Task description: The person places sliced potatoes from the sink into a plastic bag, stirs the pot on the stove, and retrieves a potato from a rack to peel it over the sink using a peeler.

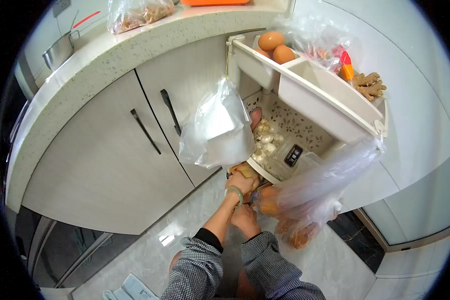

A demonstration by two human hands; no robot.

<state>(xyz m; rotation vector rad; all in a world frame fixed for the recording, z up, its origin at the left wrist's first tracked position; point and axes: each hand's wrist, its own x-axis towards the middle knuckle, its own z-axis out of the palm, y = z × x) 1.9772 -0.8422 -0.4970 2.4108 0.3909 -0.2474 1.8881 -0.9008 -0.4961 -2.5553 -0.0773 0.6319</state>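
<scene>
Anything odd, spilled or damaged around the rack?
One thing: a pale blue item lies on the floor at lower left, apart from the rack. It's cut off by the picture's edge, so I can't tell what it is. No spill visible; the eggs look whole.

Head cam, sole view | worn above and behind the hands, facing forward, steeply down | left hand [240,182] and right hand [245,219] just below centre, mid-range; sleeves [197,265] enter at bottom edge | wide round field, dark corners, bowed lines: bench [125,52] beyond hands leftward, rack [310,97] beyond rightward, floor [160,257] below
</scene>
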